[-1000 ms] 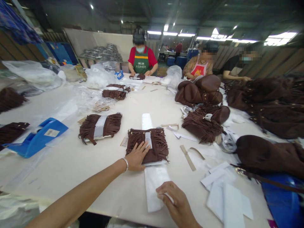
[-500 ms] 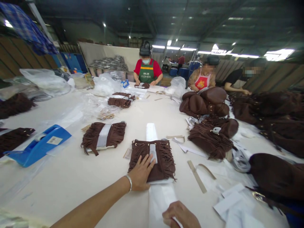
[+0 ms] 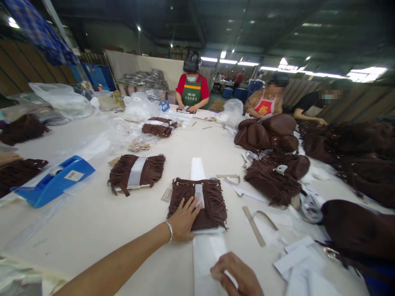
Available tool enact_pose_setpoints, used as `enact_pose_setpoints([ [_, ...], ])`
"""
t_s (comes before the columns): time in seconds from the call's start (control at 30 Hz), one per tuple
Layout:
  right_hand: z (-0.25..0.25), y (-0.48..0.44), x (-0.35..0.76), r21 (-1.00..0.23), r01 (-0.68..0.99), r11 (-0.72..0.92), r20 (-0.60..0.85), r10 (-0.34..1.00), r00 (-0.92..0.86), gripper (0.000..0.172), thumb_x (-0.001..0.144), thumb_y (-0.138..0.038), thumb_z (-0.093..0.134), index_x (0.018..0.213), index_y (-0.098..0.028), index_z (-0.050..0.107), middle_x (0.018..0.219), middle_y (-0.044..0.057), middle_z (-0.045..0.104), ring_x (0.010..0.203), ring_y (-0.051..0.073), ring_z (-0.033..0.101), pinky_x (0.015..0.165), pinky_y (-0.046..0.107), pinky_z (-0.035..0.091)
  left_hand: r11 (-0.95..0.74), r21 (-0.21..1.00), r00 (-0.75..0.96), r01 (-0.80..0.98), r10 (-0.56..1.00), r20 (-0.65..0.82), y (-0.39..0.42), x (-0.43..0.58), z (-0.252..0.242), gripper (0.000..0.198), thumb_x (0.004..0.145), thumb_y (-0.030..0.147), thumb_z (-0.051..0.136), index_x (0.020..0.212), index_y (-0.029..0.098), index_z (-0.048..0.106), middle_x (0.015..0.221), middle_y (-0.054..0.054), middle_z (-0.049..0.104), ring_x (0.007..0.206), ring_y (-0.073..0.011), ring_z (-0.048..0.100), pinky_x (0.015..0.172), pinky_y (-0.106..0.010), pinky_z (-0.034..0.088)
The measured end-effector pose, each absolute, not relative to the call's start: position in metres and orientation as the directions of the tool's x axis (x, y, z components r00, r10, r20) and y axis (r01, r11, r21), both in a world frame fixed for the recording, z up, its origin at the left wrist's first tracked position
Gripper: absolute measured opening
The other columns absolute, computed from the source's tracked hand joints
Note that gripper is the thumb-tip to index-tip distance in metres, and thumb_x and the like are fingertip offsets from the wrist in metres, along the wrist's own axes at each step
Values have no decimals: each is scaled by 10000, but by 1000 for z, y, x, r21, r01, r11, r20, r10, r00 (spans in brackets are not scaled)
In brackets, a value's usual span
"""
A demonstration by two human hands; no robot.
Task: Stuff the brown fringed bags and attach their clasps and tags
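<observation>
A brown fringed suede bag [image 3: 207, 200] lies flat on the white table [image 3: 92, 218] in front of me, across a long white paper strip [image 3: 206, 250]. My left hand [image 3: 184, 218] lies flat on the bag's left half, fingers spread, a bracelet at the wrist. Nearer to me, my right hand [image 3: 237, 276] is curled, pinching the near end of the white strip. The strip's far end [image 3: 196, 168] sticks out beyond the bag.
A wrapped fringed bag [image 3: 136, 172] lies to the left, beside a blue tape dispenser [image 3: 54, 179]. Piles of brown bags [image 3: 271, 172] and loose white sheets [image 3: 299, 263] fill the right side. Three people work at the table's far end.
The view shifted slightly downward and back up. My right hand slid toward me along the white strip, its fingers curling on it. My left hand stayed pressed on the bag.
</observation>
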State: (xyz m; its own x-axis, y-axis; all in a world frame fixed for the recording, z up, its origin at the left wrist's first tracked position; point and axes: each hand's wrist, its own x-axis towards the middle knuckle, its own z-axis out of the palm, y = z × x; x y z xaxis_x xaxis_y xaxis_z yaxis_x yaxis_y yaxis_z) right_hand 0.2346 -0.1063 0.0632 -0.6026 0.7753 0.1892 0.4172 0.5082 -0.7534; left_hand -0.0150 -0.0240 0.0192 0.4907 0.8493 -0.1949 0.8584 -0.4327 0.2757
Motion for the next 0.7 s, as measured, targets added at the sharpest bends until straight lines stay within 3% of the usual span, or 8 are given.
enact_pose_setpoints([
  [0.2, 92, -14, 179, -790, 480, 382, 196, 898, -394, 162, 926, -322, 509, 867, -223, 622, 838, 15, 658, 785, 165, 593, 718, 256, 454, -441, 292, 493, 849, 859, -135, -26, -17, 19, 1057, 662, 449, 681, 1504, 153, 115, 1599, -177, 11, 1457, -391, -25, 1147, -625, 18],
  [0.4, 48, 55, 143, -595, 719, 358, 107, 923, -370, 149, 881, -275, 554, 775, -210, 636, 805, 2, 628, 774, 156, 590, 730, 258, 410, -442, 295, 487, 847, 868, -98, -28, -19, 22, 908, 699, 515, 651, 1438, 121, 301, 1538, -224, 244, 1457, -391, 39, 1163, -594, -4],
  [0.57, 26, 53, 140, -445, 824, 350, 109, 935, -339, 160, 914, -313, 532, 820, -217, 619, 848, 7, 617, 771, 152, 595, 688, 251, 376, -426, 378, 498, 822, 860, -115, -22, -23, 16, 942, 663, 539, 666, 1426, 115, 312, 1571, -216, 151, 1462, -364, -46, 1167, -586, -22],
  [0.7, 23, 50, 136, -395, 862, 317, 110, 948, -298, 123, 917, -283, 518, 843, -220, 593, 852, 5, 616, 752, 152, 595, 662, 251, 357, -401, 505, 544, 765, 822, -171, -16, -34, 21, 965, 696, 442, 642, 1483, 127, 181, 1593, -179, 88, 1468, -330, -43, 1175, -579, 16],
])
